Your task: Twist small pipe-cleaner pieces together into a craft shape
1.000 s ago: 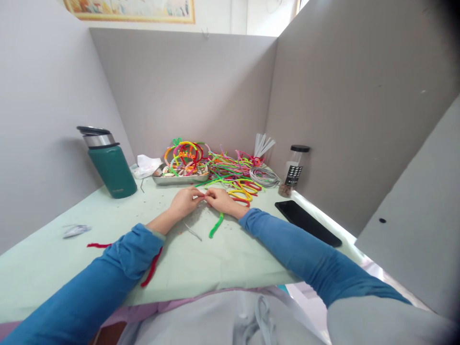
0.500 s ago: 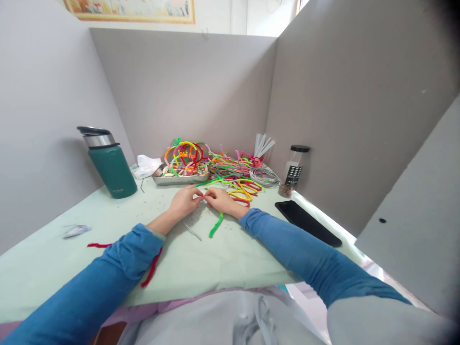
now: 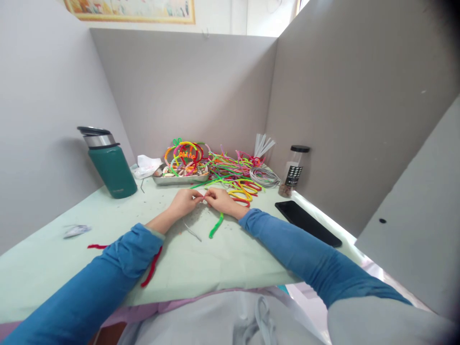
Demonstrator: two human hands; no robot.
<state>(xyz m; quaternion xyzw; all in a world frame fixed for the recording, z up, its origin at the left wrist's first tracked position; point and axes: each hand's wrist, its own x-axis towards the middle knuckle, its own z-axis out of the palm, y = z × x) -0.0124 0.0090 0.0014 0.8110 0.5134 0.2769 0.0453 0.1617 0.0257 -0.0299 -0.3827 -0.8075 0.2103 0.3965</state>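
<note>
Over the middle of the table, my left hand and my right hand meet fingertip to fingertip, both closed in a pinch. Between them shows a tiny pinkish-red bit that looks like a pipe cleaner; most of it is hidden by the fingers. A green pipe cleaner comes out from beneath my right hand and lies towards me; its far end is covered. Just below my left hand rests a thin grey wire-like strip. Red pipe cleaner pieces stick out from under my left sleeve.
Behind my hands stand a metal tray with colourful loops and small pieces, a heap of pipe cleaners and a grey wire coil. A green bottle is left; a clear jar and black phone are right. Grey partitions enclose the table.
Almost nothing differs. My hands stay pinched together in the same place, with only a slight shift of the left hand and its fingers.
</note>
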